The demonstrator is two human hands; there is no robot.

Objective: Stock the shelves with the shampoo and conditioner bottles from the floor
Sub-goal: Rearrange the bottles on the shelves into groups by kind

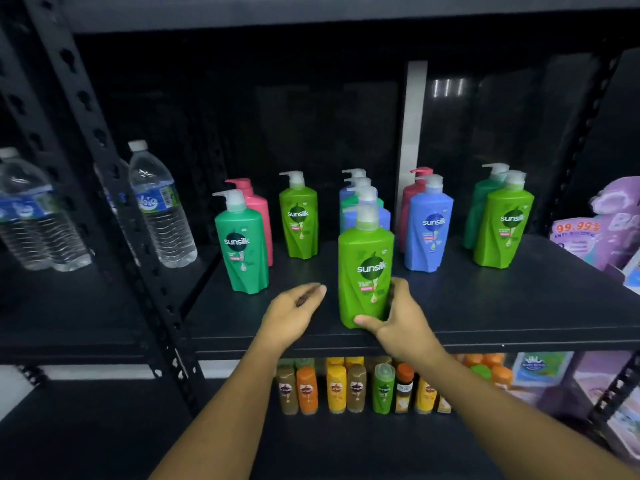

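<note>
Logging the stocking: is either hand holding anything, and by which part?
The right hand grips the front green bottle low on its body, near the base. The left hand holds nothing.

Both your bare forearms reach up and forward from the bottom of the view, converging toward the middle. Your right hand (394, 315) grips the lower part of the green bottle (365, 268): the thumb lies across its front near the base, and the fingers (398, 289) curl round its right side. Your left hand (294, 308) hovers just to the left of that bottle, apart from it and holding nothing; its fingers are loosely extended and point to the right, blurred at the tips. The left wrist runs roughly straight with its forearm, while the right wrist bends inward toward the bottle.
</note>
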